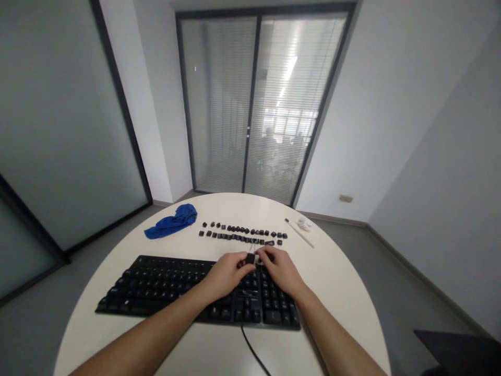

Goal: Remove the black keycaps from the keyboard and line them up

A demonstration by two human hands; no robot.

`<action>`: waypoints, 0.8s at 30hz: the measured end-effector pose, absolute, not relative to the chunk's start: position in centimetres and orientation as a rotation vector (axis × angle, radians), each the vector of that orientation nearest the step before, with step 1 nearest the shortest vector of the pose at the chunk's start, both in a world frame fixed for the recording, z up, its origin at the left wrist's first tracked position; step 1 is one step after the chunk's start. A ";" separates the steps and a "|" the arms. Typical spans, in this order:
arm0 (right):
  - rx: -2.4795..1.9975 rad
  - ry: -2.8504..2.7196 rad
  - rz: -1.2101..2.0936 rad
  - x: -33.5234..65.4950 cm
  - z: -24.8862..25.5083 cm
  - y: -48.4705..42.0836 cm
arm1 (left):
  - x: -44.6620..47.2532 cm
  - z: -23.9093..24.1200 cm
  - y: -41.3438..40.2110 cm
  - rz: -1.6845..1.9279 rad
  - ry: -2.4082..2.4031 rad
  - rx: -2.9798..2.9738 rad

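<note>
The blue cloth is at 10 o'clock from the hands. The black keyboard sits under them, reaching to 8 o'clock. The left hand pinches a small black key; best hold it still. Don't bump the loose keys near 12 o'clock. The right hand pinches a small white piece, so move it slowly and gently.

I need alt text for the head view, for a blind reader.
The left hand pinches a small black piece, the right hand close beside it, above a black keyboard. Two rows of keycaps, a blue cloth and a brush lie beyond on a pale table.
</note>
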State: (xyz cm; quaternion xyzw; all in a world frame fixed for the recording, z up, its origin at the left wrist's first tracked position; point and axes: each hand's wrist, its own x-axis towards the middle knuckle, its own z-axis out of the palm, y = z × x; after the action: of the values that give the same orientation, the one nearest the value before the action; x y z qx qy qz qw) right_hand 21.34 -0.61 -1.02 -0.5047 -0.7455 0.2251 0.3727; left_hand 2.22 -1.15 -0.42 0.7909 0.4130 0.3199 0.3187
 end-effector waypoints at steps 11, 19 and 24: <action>-1.265 -2.006 0.512 21.5 -0.7 -1.0 | 1.8 -0.9 -1.5 0.905 1.061 2.080; -1.119 -2.209 0.484 21.7 0.2 -1.9 | 1.8 -0.9 -1.9 0.980 1.025 2.046; -1.088 -2.229 0.532 22.0 0.1 -2.0 | 1.8 -0.5 -1.4 1.155 0.980 1.641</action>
State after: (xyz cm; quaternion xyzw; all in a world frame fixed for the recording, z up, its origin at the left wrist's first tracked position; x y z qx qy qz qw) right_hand 22.05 -1.99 0.06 -0.4093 -0.8389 0.2001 0.2978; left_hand 1.78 -1.37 -0.46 0.6604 0.3943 0.4648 0.4386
